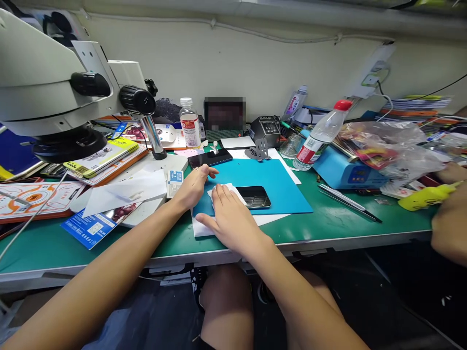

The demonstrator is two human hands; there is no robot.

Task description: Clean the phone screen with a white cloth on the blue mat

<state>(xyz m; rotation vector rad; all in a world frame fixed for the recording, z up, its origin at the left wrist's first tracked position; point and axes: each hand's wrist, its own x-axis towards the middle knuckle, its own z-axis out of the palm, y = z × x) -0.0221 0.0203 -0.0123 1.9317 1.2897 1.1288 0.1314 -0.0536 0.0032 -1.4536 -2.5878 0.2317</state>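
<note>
My right hand (229, 216) lies flat, fingers stretched out, on a small white cloth or paper (226, 189) at the near left corner of a blue mat (270, 187). Just right of its fingertips a dark phone (253, 196) rests face up on the mat. My left hand (193, 187) rests at the mat's left edge, fingers loosely extended toward a second black phone (210, 158) lying beyond it. Neither hand holds anything.
A microscope (54, 92) stands at the left over papers and boxes. A small bottle (190, 124), a tilted water bottle (320, 136), a blue device (345, 171), tweezers (348, 203) and plastic bags (390, 146) crowd the green bench. Another person's arm (450, 226) is at the right edge.
</note>
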